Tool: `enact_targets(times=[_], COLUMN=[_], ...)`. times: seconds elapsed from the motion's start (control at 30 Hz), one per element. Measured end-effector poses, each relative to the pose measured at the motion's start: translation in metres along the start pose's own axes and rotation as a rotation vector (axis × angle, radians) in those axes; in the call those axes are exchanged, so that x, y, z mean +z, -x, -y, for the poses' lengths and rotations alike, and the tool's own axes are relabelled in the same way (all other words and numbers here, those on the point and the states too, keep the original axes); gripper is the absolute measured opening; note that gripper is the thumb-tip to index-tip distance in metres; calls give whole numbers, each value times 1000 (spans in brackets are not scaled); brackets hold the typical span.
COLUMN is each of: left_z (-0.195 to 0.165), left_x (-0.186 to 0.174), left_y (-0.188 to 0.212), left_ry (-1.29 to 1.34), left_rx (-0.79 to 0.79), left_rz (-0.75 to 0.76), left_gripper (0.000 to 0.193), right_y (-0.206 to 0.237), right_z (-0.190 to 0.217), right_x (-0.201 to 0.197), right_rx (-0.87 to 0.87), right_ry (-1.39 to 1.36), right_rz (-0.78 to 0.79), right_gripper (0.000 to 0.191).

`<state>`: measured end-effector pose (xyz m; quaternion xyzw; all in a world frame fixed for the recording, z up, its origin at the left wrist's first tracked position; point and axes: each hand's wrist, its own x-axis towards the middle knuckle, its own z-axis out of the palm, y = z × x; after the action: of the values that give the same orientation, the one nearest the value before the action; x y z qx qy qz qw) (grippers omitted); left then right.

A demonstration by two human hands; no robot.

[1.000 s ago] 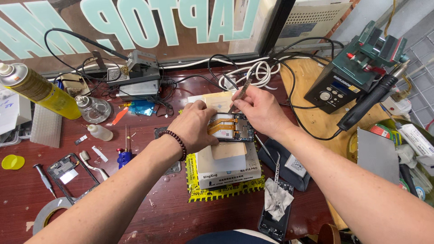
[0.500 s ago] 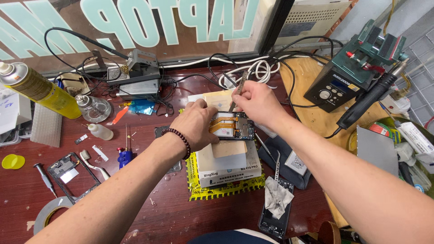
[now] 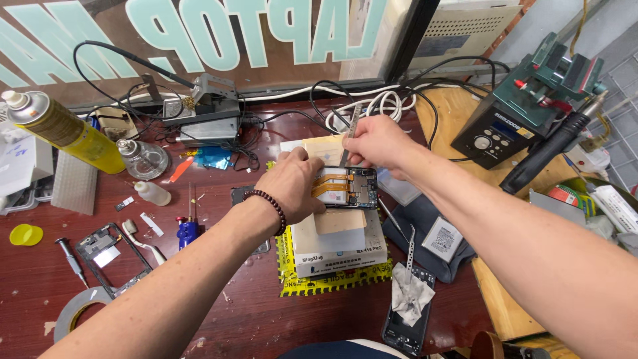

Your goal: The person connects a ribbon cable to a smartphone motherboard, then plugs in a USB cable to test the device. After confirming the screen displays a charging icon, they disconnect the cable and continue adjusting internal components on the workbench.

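Note:
An opened phone body (image 3: 351, 187), its orange flex cables showing, lies on a white pad (image 3: 339, 242) set on a yellow mat (image 3: 312, 279). My left hand (image 3: 290, 189), with a dark bead bracelet at the wrist, presses down on the phone's left end. My right hand (image 3: 374, 143) sits just behind the phone's far edge, pinching a pair of metal tweezers (image 3: 352, 125) whose tips point down toward the phone.
A yellow spray can (image 3: 63, 130), glass bottle (image 3: 141, 157), small white bottle (image 3: 152, 193), phone frame (image 3: 106, 250), screwdriver (image 3: 70, 258) and tape roll (image 3: 76, 311) lie left. A soldering station (image 3: 513, 126) and black handpiece (image 3: 545, 150) stand right. Another phone with a wipe (image 3: 407, 302) lies near the front edge.
My right hand has lifted and shifted slightly farther back with the tweezers. My left hand stays on the phone.

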<state>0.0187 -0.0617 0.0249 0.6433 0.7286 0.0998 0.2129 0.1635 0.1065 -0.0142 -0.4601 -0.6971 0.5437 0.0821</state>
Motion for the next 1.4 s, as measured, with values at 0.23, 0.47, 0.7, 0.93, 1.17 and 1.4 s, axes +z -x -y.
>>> enact_targets(times=[0.23, 0.47, 0.7, 0.93, 1.17, 1.4], left_z=[-4, -3, 3, -1, -7, -11], left_x=[-5, -2, -1, -4, -6, -5], left_y=[1, 1, 1, 0, 8, 18], left_ry=[-23, -9, 5, -27, -4, -24], left_rx=[-44, -30, 30, 22, 16, 64], left_rz=[57, 26, -16, -6, -59, -133], left_gripper=[76, 74, 75, 75, 77, 74], right_y=[-13, 13, 9, 21, 13, 1], right_z=[4, 13, 22, 33, 29, 12], right_x=[-6, -11, -6, 1, -10, -21], right_rx=[218, -133, -127, -247, -34, 139], right_ry=[-75, 122, 82, 384, -64, -270], right_rz=[102, 121, 148, 42, 115, 183], right_gripper=[14, 12, 15, 14, 17, 14])
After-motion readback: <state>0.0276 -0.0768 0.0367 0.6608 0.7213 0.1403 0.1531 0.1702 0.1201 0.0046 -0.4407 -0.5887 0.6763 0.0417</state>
